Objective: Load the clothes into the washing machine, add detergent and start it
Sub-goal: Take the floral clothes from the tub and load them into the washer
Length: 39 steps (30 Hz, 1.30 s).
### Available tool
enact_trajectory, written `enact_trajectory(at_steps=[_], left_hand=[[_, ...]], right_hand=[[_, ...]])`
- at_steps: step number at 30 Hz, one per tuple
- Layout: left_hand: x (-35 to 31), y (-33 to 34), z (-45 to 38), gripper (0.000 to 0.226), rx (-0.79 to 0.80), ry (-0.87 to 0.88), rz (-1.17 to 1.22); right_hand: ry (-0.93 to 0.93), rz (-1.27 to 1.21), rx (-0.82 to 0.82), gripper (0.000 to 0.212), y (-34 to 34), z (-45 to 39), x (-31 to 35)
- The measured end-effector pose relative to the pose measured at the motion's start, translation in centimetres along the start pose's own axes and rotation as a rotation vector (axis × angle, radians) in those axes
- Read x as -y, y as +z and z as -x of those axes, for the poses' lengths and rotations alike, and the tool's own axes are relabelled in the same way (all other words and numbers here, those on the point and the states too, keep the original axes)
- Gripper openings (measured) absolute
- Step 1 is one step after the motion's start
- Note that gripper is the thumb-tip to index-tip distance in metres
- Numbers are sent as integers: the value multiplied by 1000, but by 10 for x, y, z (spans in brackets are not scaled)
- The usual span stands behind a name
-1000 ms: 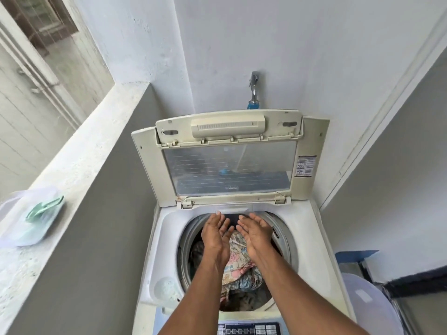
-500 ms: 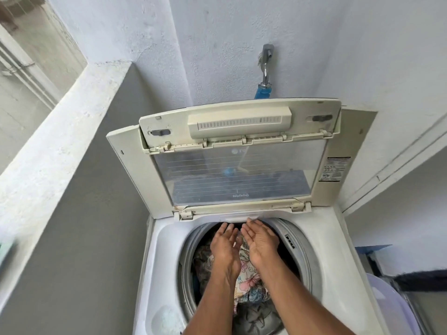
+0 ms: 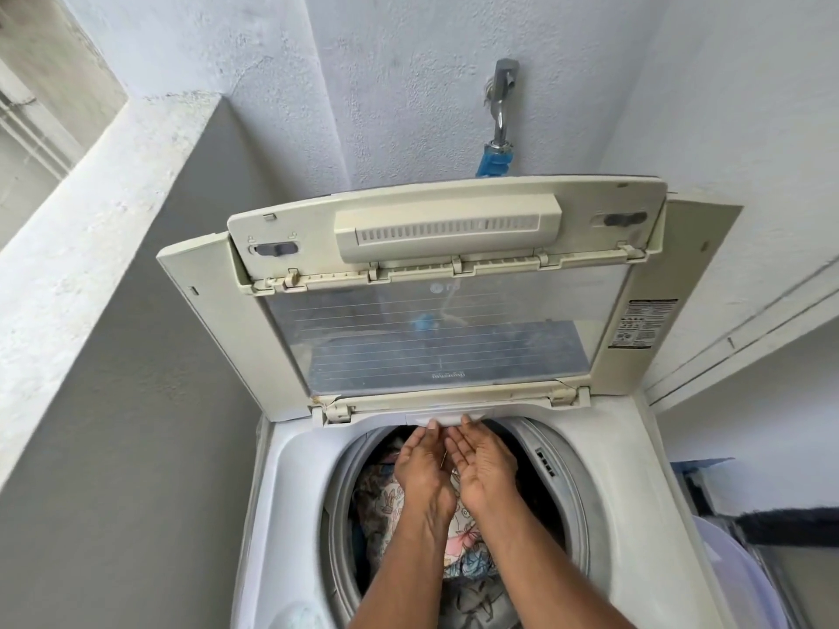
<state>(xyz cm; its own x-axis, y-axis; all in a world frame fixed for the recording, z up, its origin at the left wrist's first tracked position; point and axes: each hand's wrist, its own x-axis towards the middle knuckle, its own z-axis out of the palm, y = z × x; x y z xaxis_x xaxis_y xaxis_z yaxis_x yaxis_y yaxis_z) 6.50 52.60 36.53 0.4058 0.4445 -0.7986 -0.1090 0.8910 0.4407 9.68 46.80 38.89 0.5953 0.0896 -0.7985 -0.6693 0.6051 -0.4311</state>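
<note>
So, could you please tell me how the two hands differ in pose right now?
The left hand sits slightly nearer the person; the right hand reaches a little further, its fingertips at the drawer front under the lid. Both are open, side by side above the clothes.

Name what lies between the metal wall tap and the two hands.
The head view shows the cream folded-up lid between the tap and the hands.

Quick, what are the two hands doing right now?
Left hand: open, palm up, fingertips at the drawer.
Right hand: open, palm up, fingertips at the same drawer.
</note>
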Motion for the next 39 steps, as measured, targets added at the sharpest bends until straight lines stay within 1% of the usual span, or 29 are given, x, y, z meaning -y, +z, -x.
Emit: enact_trajectory(at_steps=[4, 7, 8, 13, 21, 27, 32, 37, 39], left_hand=[[-2, 1, -1, 31, 19, -11, 5], [-3, 1, 2, 11, 36, -2, -12], [-4, 1, 3, 9, 36, 2, -19], [-7, 2, 4, 12, 24, 16, -66], [-6, 0, 4, 13, 8, 32, -66], [0, -16, 14, 17, 12, 45, -42], [6, -27, 21, 18, 14, 46, -18], [13, -37, 26, 18, 30, 43, -22], [15, -39, 26, 24, 22, 48, -26]], right_hand=[[29, -2, 35, 10, -2, -5, -3], [28, -5, 63, 6, -4, -10, -4], [21, -4, 72, 6, -4, -12, -5], [-1, 2, 131, 6, -4, -13, -7], [-1, 14, 167, 6, -7, -10, -7], [3, -11, 201, 8, -25, -4, -14], [-1, -10, 220, 9, -36, 2, -17], [-4, 3, 203, 3, -45, 4, -18], [-2, 16, 190, 5, -48, 5, -19]])
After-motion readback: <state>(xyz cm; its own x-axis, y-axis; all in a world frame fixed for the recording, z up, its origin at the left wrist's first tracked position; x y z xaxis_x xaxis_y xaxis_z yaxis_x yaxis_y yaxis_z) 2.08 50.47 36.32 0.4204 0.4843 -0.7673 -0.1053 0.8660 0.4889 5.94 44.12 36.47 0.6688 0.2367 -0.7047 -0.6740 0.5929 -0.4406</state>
